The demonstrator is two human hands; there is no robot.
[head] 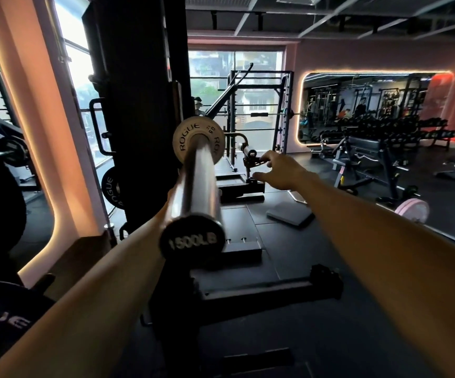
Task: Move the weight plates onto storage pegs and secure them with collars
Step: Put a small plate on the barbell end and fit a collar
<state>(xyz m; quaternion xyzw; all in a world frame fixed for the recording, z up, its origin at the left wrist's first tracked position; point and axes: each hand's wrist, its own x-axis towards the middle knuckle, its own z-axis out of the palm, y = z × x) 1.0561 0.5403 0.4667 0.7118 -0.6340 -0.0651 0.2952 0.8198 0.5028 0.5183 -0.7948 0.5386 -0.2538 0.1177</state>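
Gym seen from head height, w/ a chrome barbell sleeve (pixel 193 184) running away from the viewer down the middle; its black end cap (pixel 192 240), marked 1500LB, is closest. 1 small pale weight plate (pixel 198 140) marked ROGUE sits far along the sleeve, up against the dark rack upright (pixel 139 105). Right hand (pixel 278 170) is stretched out past the plate, fingers spread and apart, reaching at a black collar (pixel 253 162) that seems to sit on a short peg just beyond; fingertips look to be at its lever, but whether they grip it or only touch can't be told, as the spot is dark and small. Left hand (pixel 169 199) is mostly hidden behind the sleeve, approx. under it; its fingers can't be seen, so its state can't be told. Other black ROGUE plates hang low at left (pixel 111 186) and on the far left edge. Benches, dumbbell racks and a wall mirror (pixel 370 105) fill the right side. Judged step: fetching a collar. To do it well, take the collar squarely w/ thumb and fingers, open its lever fully before sliding it off, and keep the other hand steadying the bar so the plate doesn't shift.
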